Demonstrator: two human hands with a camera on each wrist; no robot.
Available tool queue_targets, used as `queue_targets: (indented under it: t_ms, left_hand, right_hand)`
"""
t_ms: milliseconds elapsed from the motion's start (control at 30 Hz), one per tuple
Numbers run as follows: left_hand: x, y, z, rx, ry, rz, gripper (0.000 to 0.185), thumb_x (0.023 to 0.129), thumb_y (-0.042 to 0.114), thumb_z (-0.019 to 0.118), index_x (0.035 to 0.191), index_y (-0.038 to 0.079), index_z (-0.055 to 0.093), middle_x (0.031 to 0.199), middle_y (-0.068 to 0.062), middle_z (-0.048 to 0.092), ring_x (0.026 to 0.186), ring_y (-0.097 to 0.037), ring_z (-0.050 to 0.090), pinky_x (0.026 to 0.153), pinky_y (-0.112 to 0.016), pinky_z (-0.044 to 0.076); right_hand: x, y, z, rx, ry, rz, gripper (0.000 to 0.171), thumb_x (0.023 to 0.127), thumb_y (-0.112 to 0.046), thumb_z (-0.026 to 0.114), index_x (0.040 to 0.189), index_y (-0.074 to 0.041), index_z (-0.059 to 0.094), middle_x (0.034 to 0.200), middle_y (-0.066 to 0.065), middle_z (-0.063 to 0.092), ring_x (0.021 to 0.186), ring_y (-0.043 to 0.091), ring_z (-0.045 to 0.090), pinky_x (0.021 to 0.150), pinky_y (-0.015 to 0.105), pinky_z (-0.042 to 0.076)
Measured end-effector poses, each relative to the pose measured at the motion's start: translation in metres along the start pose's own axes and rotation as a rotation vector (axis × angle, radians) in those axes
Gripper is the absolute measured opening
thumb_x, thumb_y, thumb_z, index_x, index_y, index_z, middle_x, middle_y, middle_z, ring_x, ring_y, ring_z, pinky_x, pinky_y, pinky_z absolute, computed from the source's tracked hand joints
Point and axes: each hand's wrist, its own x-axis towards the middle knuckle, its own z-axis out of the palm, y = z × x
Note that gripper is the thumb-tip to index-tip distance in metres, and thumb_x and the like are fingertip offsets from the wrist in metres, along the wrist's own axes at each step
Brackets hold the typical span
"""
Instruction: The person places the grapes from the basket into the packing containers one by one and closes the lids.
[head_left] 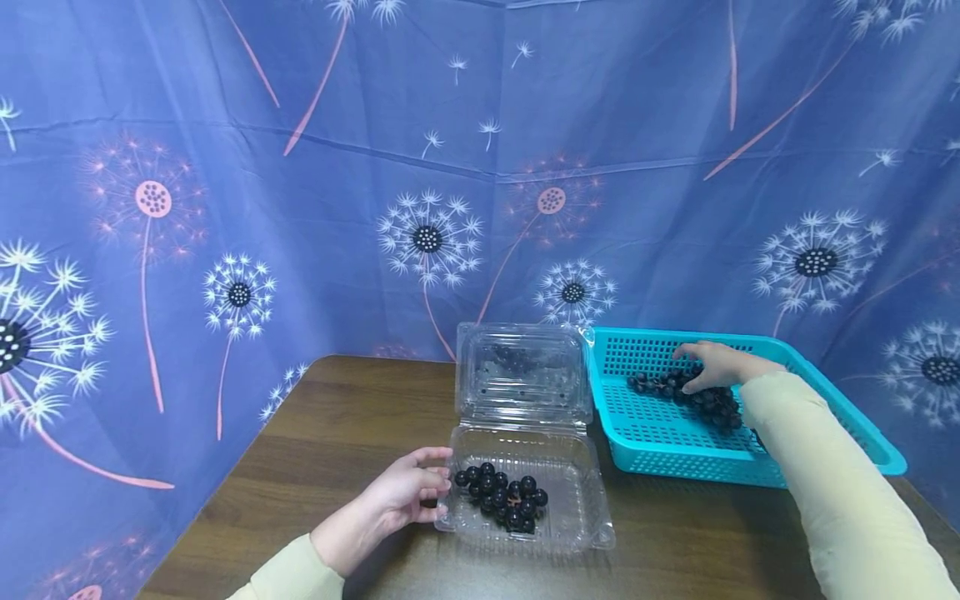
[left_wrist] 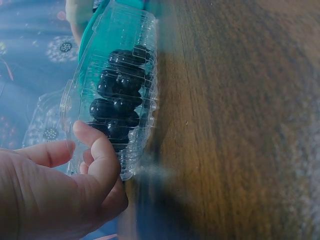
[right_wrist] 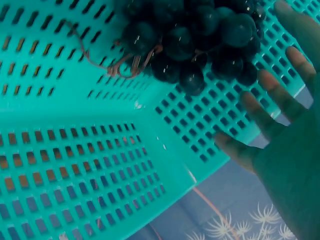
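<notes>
A clear plastic clamshell container (head_left: 573, 467) stands open on the table, its lid tilted up behind. Inside its left half lies a small bunch of black grapes (head_left: 501, 498). My left hand (head_left: 408, 490) holds the container's left edge, with thumb and fingers bent about the rim; that rim also shows in the left wrist view beside the grapes (left_wrist: 117, 87). Over a turquoise basket (head_left: 630, 454), my right hand (head_left: 716, 367) reaches down with spread fingers. Close to them in the right wrist view hang dark grapes (right_wrist: 190, 37) with a brown stem, a gap showing between.
The brown wooden table (head_left: 360, 417) carries both the container and the basket, which stand side by side. Behind the table hangs a blue cloth (head_left: 330, 250) with dandelion prints. The basket's raised rim (head_left: 840, 408) runs below my right forearm.
</notes>
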Motion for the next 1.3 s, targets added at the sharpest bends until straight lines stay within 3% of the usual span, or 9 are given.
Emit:
queue_targets:
  t_ms: [400,567,800,1033,1167,1300]
  left_hand:
    - [0.000,0.001,0.000,0.002,0.003,0.005,0.062,0.079,-0.007,0.053,0.138,-0.002,0.032,0.102,-0.009,0.044,0.076,-0.011,0.048,0.064,-0.026,0.051]
    - [0.002,0.000,0.001,0.003,0.002,0.006,0.062,0.079,-0.007,0.054,0.137,-0.001,0.033,0.100,-0.008,0.045,0.076,-0.011,0.048,0.064,-0.026,0.051]
    - [0.002,-0.002,0.000,0.010,-0.005,0.007,0.062,0.079,-0.005,0.054,0.137,-0.001,0.033,0.100,-0.007,0.046,0.076,-0.011,0.049,0.064,-0.026,0.051]
    - [0.001,0.000,-0.002,0.014,-0.003,0.009,0.061,0.080,-0.005,0.054,0.137,-0.001,0.032,0.100,-0.007,0.045,0.077,-0.011,0.048,0.065,-0.026,0.051]
    - [0.001,0.000,-0.001,0.011,0.000,0.007,0.061,0.080,-0.005,0.054,0.137,-0.001,0.033,0.099,-0.007,0.045,0.077,-0.011,0.048,0.065,-0.027,0.051]
    - [0.002,-0.002,-0.001,0.006,0.001,0.003,0.062,0.079,-0.006,0.054,0.137,-0.001,0.033,0.100,-0.007,0.045,0.076,-0.011,0.049,0.065,-0.027,0.051]
  right_hand:
    - [0.008,-0.002,0.012,0.023,-0.108,0.108,0.079,0.077,-0.036,0.076,0.137,-0.002,0.038,0.138,0.045,0.015,0.122,0.064,0.020,0.084,0.069,0.036]
    - [0.009,0.002,0.019,0.016,-0.109,0.146,0.083,0.074,-0.038,0.078,0.138,-0.004,0.037,0.139,0.044,0.016,0.123,0.064,0.019,0.083,0.069,0.037]
    - [0.015,0.003,0.029,-0.006,-0.108,0.187,0.078,0.069,-0.037,0.081,0.132,-0.014,0.041,0.139,0.039,0.021,0.121,0.063,0.026,0.074,0.064,0.043]
    - [0.016,-0.001,0.028,-0.040,-0.114,0.184,0.082,0.066,-0.037,0.084,0.131,-0.014,0.039,0.134,0.037,0.027,0.118,0.061,0.032,0.069,0.058,0.045]
    - [0.016,-0.002,0.028,-0.078,-0.128,0.187,0.079,0.066,-0.035,0.084,0.126,-0.014,0.037,0.125,0.032,0.035,0.108,0.053,0.044,0.064,0.050,0.046]
    - [0.015,0.001,0.031,-0.055,-0.126,0.170,0.065,0.073,-0.020,0.081,0.120,-0.014,0.037,0.120,0.029,0.039,0.098,0.043,0.049,0.059,0.041,0.043]
